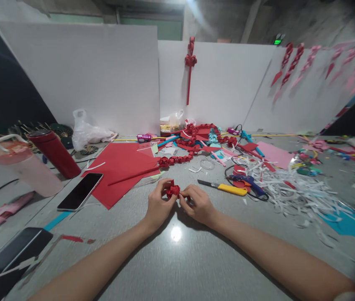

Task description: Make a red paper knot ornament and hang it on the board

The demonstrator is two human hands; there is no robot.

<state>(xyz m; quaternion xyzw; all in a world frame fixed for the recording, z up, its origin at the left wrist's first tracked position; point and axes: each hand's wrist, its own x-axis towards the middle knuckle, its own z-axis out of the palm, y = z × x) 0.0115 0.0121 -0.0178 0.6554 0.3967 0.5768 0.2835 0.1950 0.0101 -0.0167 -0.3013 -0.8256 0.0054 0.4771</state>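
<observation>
A small folded red paper piece [173,191] is between my hands, above the grey table [152,267]. My left hand [160,202] is closed round its left side, thumb below and fingers above. At its right edge, the fingers of my right hand [198,204] are pinched together on it. Just beyond my hands lies a red paper chain [180,159] that runs back to a pile of red pieces. To the right of my right hand is a yellow cutter knife [232,189] with a dark front end.
Red sheets [121,167], a phone [81,191], a red bottle [56,154] and a pink tumbler [29,167] stand or lie left. Right are a blue glue gun [249,184] and white paper strips [297,196]. Red decoration [190,61] hangs on the white panel [227,83].
</observation>
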